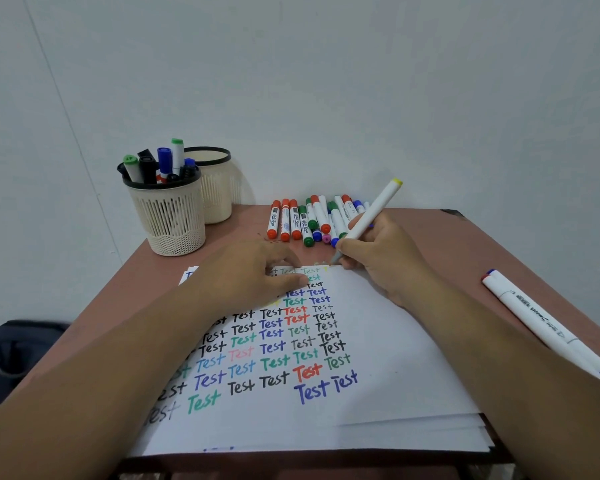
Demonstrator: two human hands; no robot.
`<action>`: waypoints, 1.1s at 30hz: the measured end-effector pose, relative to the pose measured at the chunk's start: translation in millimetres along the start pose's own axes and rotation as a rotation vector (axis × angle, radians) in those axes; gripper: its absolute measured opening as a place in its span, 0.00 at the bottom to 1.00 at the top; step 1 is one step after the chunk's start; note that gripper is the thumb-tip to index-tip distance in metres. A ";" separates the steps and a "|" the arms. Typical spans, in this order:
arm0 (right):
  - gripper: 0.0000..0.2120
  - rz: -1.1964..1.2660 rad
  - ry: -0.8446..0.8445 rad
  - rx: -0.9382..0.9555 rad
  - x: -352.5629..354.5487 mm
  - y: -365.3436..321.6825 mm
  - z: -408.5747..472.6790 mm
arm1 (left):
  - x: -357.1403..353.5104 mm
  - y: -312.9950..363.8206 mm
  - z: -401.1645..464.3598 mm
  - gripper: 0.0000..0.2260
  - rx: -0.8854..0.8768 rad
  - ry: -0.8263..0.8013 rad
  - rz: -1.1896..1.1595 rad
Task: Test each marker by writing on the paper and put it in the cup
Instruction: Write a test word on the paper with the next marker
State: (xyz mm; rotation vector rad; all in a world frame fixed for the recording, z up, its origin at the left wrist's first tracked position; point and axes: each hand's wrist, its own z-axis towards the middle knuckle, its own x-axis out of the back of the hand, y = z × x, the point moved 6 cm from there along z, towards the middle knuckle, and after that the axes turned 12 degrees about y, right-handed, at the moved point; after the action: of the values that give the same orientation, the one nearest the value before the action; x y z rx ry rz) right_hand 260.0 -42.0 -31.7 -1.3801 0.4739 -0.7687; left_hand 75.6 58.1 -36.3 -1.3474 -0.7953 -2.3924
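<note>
Nearest us lies the paper [378, 341], rows of coloured "Test". Our left hand [257, 271] presses it flat with relaxed fingers. Our right hand [378, 251] pinches a white yellow-ended marker [369, 216], tip down at the sheet's far edge, tail tilted up-right. Beyond, on the brown table [482, 247]: loose markers [312, 220], the cup [168, 209], white wall.
</note>
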 end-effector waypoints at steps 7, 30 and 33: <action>0.12 -0.079 -0.013 0.023 -0.9 -0.1 -0.3 | 0.3 -0.4 -0.4 0.20 0.012 0.010 -0.005; 0.13 -0.096 0.039 0.030 3.9 0.6 3.7 | -0.3 -2.6 0.9 0.20 0.005 0.009 0.006; 0.13 -0.111 0.036 0.032 3.1 2.0 4.6 | 0.4 -1.6 0.5 0.18 0.011 0.012 0.006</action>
State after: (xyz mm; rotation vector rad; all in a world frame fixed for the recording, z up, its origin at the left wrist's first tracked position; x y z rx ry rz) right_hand 265.8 -41.1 -32.6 -1.3734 0.4146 -0.8891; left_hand 74.9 59.7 -36.3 -1.3277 -0.7988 -2.3862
